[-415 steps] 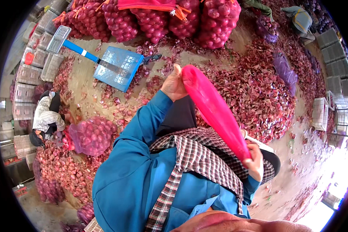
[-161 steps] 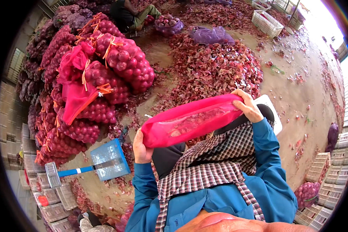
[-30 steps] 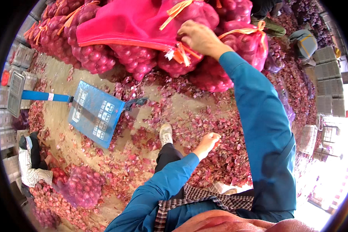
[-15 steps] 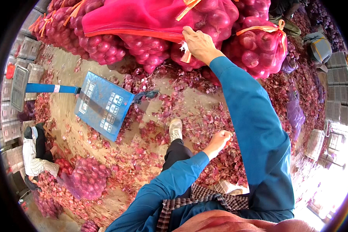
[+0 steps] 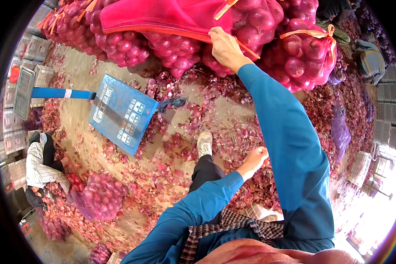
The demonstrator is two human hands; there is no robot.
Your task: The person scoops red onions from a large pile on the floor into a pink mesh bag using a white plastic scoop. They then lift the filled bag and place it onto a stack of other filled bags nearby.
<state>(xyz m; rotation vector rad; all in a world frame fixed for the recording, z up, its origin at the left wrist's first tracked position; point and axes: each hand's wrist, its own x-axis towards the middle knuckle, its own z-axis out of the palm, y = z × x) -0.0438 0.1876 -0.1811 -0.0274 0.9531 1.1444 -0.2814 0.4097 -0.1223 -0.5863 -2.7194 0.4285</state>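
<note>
A bright pink mesh bag (image 5: 163,16) with an orange hem is stretched flat across the top of the filled sacks. My right hand (image 5: 226,49) reaches forward and is closed on that hem, with a strip of the orange edge sticking out to its right. Just behind and beside it bulge mesh sacks of red onions (image 5: 295,59), some tied with orange ribbon (image 5: 310,33). My left hand (image 5: 253,162) is curled closed in front of my body, above the skin-strewn floor. What its fingers hold, if anything, is hidden.
A blue platform scale (image 5: 123,115) stands on the floor at left. Onion skins (image 5: 163,176) litter the ground. At lower left a person in a striped top (image 5: 42,165) bends by a purple net of onions (image 5: 103,198). Crates (image 5: 389,94) line the right; another person (image 5: 370,61) is at upper right.
The view has shifted slightly, moving the sacks rightward and up. My right hand keeps its hold on the hem, whose orange edge now shows past my hand. The left hand stays closed.
</note>
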